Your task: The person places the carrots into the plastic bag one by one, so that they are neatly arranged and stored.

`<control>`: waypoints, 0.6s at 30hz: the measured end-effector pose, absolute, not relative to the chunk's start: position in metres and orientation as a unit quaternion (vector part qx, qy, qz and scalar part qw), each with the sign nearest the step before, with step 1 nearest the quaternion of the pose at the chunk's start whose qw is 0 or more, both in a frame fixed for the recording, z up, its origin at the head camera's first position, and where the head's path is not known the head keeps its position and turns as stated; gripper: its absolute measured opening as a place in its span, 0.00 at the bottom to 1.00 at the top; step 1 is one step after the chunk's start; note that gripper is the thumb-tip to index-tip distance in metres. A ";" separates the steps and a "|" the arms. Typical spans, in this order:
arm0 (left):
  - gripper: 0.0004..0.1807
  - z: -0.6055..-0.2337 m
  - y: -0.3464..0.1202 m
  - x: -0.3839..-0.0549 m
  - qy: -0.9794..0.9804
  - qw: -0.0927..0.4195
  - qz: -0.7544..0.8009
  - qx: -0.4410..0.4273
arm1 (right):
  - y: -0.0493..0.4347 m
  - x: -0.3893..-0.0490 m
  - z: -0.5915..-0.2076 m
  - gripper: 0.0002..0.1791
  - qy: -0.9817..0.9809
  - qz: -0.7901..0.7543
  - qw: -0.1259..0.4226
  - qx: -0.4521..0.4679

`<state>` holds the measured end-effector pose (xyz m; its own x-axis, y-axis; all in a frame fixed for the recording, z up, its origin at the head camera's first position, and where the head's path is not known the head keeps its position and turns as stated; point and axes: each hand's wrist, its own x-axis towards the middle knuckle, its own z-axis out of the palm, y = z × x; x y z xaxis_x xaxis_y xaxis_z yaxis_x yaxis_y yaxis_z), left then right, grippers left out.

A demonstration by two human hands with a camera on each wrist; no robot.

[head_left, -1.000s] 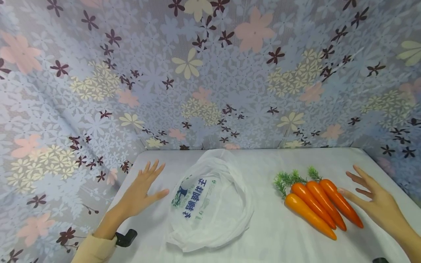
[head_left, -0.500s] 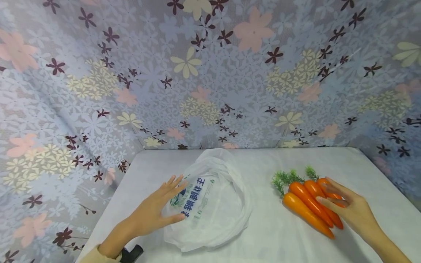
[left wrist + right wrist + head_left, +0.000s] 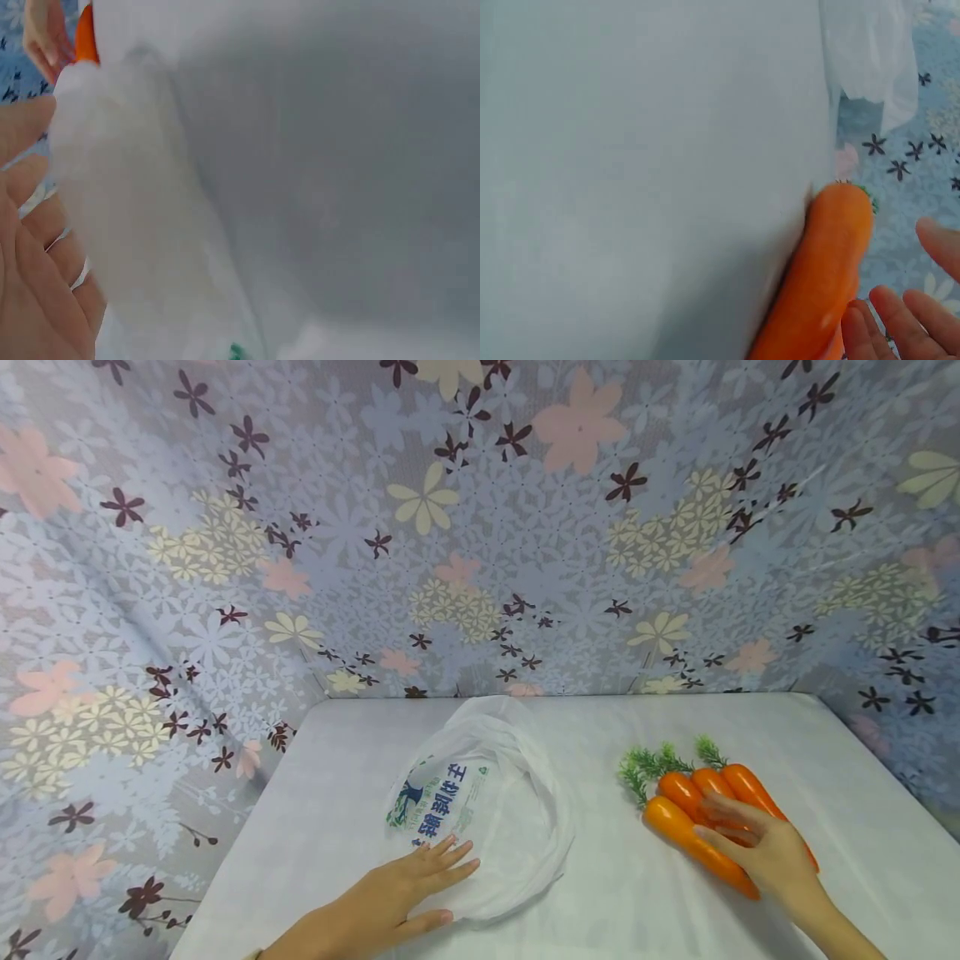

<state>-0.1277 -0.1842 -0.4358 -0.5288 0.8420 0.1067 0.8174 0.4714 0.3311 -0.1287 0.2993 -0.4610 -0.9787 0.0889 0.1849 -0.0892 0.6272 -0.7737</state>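
A white plastic bag [image 3: 517,860] with blue and green print lies on the table, left of centre. Over its front left edge reaches my left hand [image 3: 390,893], fingers extended and thumb apart. In the left wrist view that hand's fingers [image 3: 64,255] are spread right beside the bag [image 3: 150,202]. Several orange carrots [image 3: 701,852] with green leafy tops lie side by side at the right. My right hand [image 3: 783,868] hovers over the middle ones, hiding parts of them. In the right wrist view, its thumb and fingers stay apart next to a carrot [image 3: 821,262].
A white cloth covers the table [image 3: 600,910]. Behind and beside it hangs a flower-patterned curtain [image 3: 480,568], meeting the table's back edge. The green carrot tops [image 3: 652,764] point towards the back, away from me.
My left hand has moved right and nearer to me, from beside the bag to over its front edge. My right hand has come in leftward from beside the carrots to above them.
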 end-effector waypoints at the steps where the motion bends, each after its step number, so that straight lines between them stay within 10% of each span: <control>1: 0.32 -0.438 -0.184 -0.127 0.855 0.033 0.165 0.491 | 0.298 -0.129 -0.462 0.33 -0.898 0.428 0.104 0.000; 18: 0.25 -0.462 -0.180 -0.125 0.837 0.035 0.095 0.537 | 0.286 -0.128 -0.474 0.26 -0.924 0.364 0.117 0.021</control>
<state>-0.1249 -0.1800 -0.4617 -0.4204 0.9063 0.0443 0.8931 0.4046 0.1967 -0.1281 0.2861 -0.4738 -0.9717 0.0465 0.2317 -0.1240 0.7346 -0.6671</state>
